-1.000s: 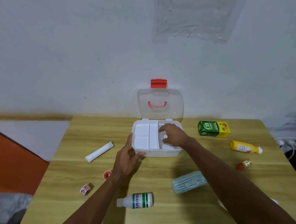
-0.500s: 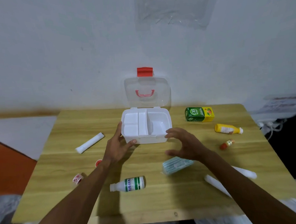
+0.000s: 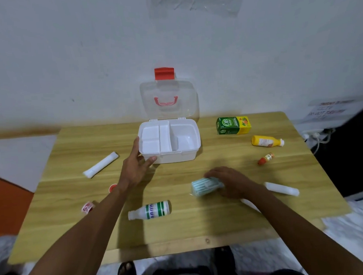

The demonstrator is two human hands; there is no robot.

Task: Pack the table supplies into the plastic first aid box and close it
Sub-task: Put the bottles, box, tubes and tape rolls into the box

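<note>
The white plastic first aid box (image 3: 184, 155) stands at the back middle of the table, its clear lid (image 3: 168, 100) with a red latch upright against the wall. Its compartments are empty. My left hand (image 3: 136, 164) holds the box's front left corner, thumb on the front wall. My right hand (image 3: 231, 182) lies over the right end of a teal striped pack of masks (image 3: 204, 186) on the table, fingers curled on it. A white bottle with green stripes (image 3: 150, 210) lies near the front.
On the wooden table (image 3: 202, 226): a white roll (image 3: 100, 164) at left, two small red-and-white tape rolls (image 3: 88, 207), a green and yellow carton (image 3: 233, 125), a yellow bottle (image 3: 267, 141), a small red-capped vial (image 3: 265, 158), white rolls (image 3: 282, 188) at right.
My right hand left the box, drew back toward me and came down on the mask pack. My left hand stayed on the box corner. The camera view tilted lower.
</note>
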